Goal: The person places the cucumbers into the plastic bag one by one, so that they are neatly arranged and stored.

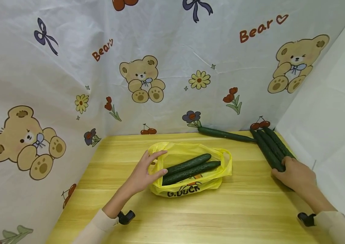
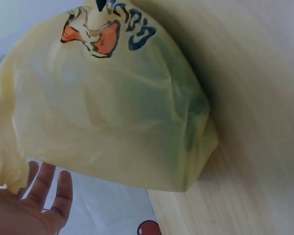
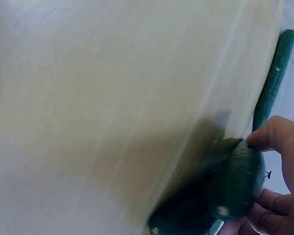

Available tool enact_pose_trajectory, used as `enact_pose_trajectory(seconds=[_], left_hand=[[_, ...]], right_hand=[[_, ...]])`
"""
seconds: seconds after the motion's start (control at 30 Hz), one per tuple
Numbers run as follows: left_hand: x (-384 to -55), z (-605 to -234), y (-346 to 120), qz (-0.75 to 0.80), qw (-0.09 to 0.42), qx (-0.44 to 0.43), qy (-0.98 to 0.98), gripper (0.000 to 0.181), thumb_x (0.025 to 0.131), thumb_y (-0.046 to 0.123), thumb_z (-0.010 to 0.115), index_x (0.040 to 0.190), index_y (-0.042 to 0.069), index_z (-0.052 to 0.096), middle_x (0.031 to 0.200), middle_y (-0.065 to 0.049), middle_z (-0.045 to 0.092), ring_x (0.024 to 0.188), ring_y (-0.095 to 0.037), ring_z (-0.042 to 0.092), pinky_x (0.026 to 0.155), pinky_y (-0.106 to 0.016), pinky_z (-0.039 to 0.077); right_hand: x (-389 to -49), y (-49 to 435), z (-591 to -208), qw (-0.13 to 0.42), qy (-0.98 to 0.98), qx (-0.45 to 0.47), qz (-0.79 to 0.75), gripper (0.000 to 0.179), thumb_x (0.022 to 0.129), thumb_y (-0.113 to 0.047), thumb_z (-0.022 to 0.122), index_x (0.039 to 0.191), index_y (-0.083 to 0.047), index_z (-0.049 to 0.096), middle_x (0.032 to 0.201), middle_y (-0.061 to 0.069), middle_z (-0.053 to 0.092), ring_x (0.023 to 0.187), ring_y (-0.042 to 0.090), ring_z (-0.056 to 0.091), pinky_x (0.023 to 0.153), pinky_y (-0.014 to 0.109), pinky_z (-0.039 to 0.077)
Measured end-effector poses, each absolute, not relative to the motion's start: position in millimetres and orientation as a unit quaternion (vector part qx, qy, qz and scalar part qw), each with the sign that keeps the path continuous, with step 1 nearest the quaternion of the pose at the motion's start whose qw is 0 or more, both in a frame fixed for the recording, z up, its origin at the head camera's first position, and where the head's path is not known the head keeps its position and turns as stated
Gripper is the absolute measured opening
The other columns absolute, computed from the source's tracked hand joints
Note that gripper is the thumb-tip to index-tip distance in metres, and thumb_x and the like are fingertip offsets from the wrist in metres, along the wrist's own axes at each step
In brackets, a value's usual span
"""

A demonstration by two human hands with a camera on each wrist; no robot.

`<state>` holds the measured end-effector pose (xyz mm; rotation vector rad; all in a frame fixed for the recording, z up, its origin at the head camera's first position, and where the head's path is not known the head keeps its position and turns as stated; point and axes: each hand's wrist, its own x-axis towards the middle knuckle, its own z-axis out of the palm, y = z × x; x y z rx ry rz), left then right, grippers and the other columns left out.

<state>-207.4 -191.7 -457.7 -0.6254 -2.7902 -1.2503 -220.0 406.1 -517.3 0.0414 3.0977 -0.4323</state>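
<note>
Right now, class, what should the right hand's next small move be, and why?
Probably lift the gripped cucumber toward the yellow bag: the right hand already pinches it, the left hand is at the bag's open mouth, and two cucumbers lie inside.

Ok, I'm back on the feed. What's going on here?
A person's left hand is at the left end of the open yellow plastic bag, thumb and fingers spread. Two long dark green cucumbers lie inside. The right hand grips one cucumber of a group lying side by side at the right of the yellow wood-grain table. Another single cucumber lies along the back edge, outside the bag.
</note>
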Motion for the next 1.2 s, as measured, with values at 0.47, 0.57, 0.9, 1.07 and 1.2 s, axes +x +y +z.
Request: enact_pose_trajectory(seconds=[0.47,0.57,0.9,1.07,1.2], left_hand=[[-187,-474,-200,-0.372,0.01,-0.203,-0.906,0.061,0.089,0.029,0.091,0.145,0.03,0.068,0.121,0.008,0.069,0.101,-0.014,0.061,0.097,-0.049,0.054],[-188,-476,-200,-0.375,0.016,-0.208,-0.903,0.056,0.091,0.021,0.089,0.143,0.029,0.07,0.094,0.009,0.063,0.083,-0.01,0.053,0.111,-0.055,0.051],[-185,-483,-199,-0.41,0.008,-0.185,-0.893,0.053,0.093,0.021,0.087,0.142,0.031,0.071,0.097,0.007,0.068,0.08,-0.009,0.052,0.091,-0.042,0.059],[-182,-490,-196,-0.419,0.024,-0.16,-0.893,0.052,0.088,0.025,0.092,0.136,0.035,0.073,0.1,0.005,0.068,0.084,-0.014,0.05,0.062,-0.024,0.041],[-182,-493,-193,-0.432,0.035,-0.157,-0.887,0.047,0.089,0.021,0.09,0.132,0.034,0.075,0.101,0.006,0.067,0.082,-0.014,0.05,0.062,-0.024,0.041]], right_hand=[[-208,422,-497,-0.013,0.978,0.034,-0.205,0.072,0.111,-0.046,0.045,0.144,0.017,0.039,0.087,0.025,0.07,0.057,0.026,0.057,0.046,0.042,0.043],[-207,425,-499,-0.034,0.973,0.042,-0.224,0.07,0.112,-0.047,0.044,0.149,0.013,0.039,0.079,0.02,0.065,0.056,0.026,0.053,0.045,0.041,0.04],[-206,432,-501,-0.089,0.96,0.063,-0.258,0.063,0.109,-0.044,0.049,0.15,0.003,0.051,0.124,0.043,0.065,0.072,0.038,0.066,0.051,0.038,0.042],[-203,433,-499,-0.116,0.956,0.06,-0.264,0.058,0.108,-0.041,0.052,0.148,0.001,0.054,0.128,0.036,0.064,0.08,0.039,0.066,0.058,0.034,0.039],[-200,431,-496,-0.126,0.953,0.056,-0.271,0.055,0.109,-0.039,0.053,0.147,-0.001,0.055,0.132,0.033,0.061,0.09,0.042,0.063,0.065,0.037,0.039]])
